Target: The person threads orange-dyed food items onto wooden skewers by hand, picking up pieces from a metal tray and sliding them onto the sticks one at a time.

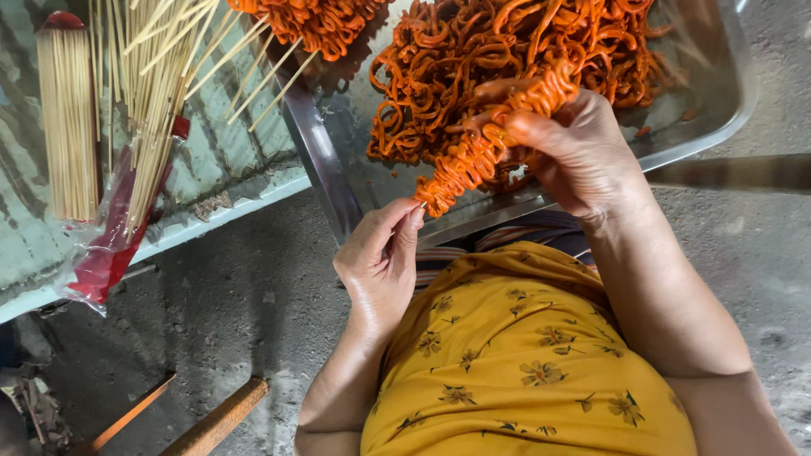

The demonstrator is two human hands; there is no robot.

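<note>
A: Right hand [583, 152] first: its grip is closed round the upper end of a skewer of orange strips [477, 156], thumb laid across the folded, ruffled meat, fingers wrapped behind.

B: And the left hand [380, 257] sits lower, a narrow pinch, fingertips [414, 218] meeting at the bare stick end just where it pokes out of the bottom fold.

A: So the skewer slants between the two hands, low left to high right, held over the near edge of the metal tray [718, 93].

B: The tray is steel and shiny, and a tangled heap of loose orange strips [507, 51] fills it. The raised end of the skewer touches that heap.

A: Moving out to the left, on the pale green tabletop [220, 160]: a tight bundle of bamboo sticks [68, 118] stands straight, capped red at the top.

B: Beside it a looser fan of sticks [156, 93] spills out of a clear plastic bag with a red end [110, 245], lying near the tabletop's edge.

A: Top centre, finished skewers [312, 25], their sticks pointing down-left.

B: Below all that is a grey concrete floor [228, 295], with two rusty orange bars [215, 422] at the bottom left. The person's yellow flowered garment [524, 363] fills the lower middle.
</note>
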